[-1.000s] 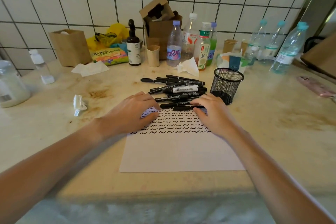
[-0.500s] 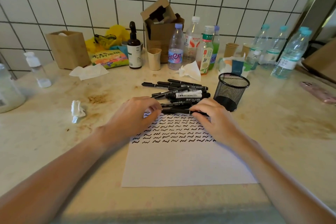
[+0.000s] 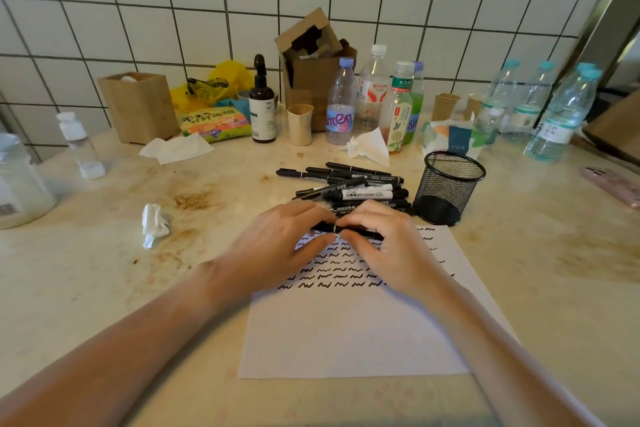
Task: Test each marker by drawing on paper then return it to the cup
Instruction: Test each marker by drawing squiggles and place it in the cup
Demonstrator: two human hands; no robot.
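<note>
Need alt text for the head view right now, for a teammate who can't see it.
Both hands, left hand and right hand, grip one black marker horizontally over a sheet of paper filled with rows of black squiggles. Behind lie a pile of markers and a black mesh cup.

Both bare forearms reach in from the near edge and converge toward the middle. The left hand (image 3: 277, 246) and the right hand (image 3: 391, 250) meet fingertip to fingertip, palms turned down, fingers curled inward and thumbs tucked beneath, each pinching one end of the same slim black marker (image 3: 346, 229). The wrists sit low, close above the worktop (image 3: 104, 288).
</note>
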